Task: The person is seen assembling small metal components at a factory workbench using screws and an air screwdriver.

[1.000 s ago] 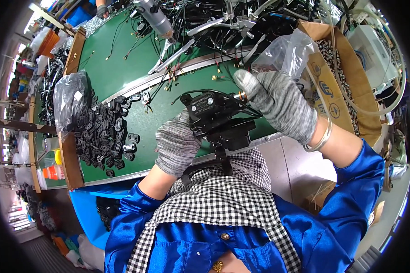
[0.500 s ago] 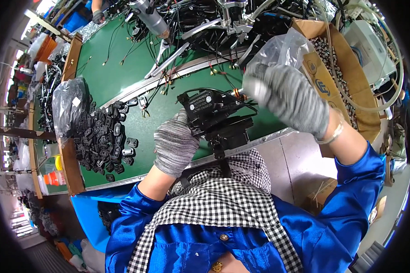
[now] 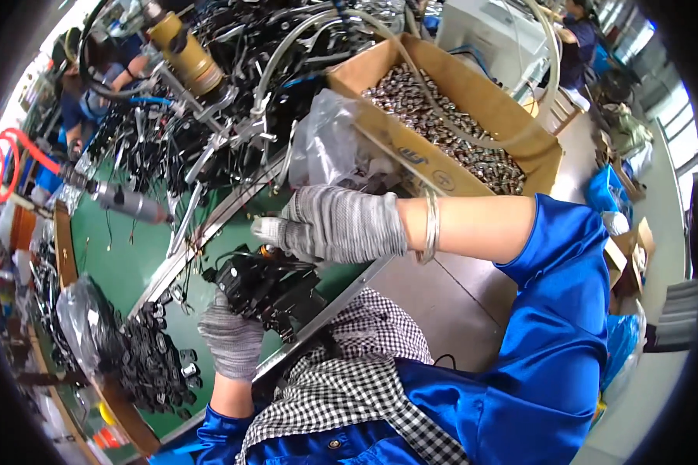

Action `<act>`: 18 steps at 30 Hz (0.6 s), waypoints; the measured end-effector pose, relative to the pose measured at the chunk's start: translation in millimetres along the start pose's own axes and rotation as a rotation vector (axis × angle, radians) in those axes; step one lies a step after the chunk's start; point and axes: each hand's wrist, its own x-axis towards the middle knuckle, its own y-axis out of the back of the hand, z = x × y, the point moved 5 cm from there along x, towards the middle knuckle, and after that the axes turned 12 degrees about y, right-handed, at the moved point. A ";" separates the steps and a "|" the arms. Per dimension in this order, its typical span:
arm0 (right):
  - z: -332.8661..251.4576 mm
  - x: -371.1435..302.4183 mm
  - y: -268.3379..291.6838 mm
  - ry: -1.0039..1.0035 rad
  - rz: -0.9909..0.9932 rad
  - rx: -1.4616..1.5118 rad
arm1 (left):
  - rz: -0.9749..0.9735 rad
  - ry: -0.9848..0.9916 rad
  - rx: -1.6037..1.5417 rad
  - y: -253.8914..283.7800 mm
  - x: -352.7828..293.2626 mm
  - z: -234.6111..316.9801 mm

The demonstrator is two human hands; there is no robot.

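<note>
My left hand (image 3: pixel 233 333), in a grey knit glove, is closed around the left end of a black boxy assembly with wires (image 3: pixel 244 283). The assembly is held over the near edge of the green worktable (image 3: pixel 132 232). Just above it, my right hand (image 3: pixel 337 225) in a matching glove has its fingers curled together. A small orange part (image 3: pixel 267 250) shows under those fingertips, at the top of the assembly. Whatever the right fingers hold, if anything, is hidden.
Small black parts (image 3: pixel 151 356) lie heaped at the left beside a dark plastic bag (image 3: pixel 89 325). A cardboard box (image 3: pixel 547 159) of small metal parts stands at the right behind a clear bag (image 3: pixel 326 139). Power drivers (image 3: pixel 186 54) hang above. Other people work beyond.
The view has swung toward the right, showing more of the cardboard box. My right hand has come in over the top of the assembly; my left hand still holds it.
</note>
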 end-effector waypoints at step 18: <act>283.0 -97.5 -8.4 -0.559 -0.478 -0.769 | -0.089 0.273 -0.272 -15.8 1.3 -30.9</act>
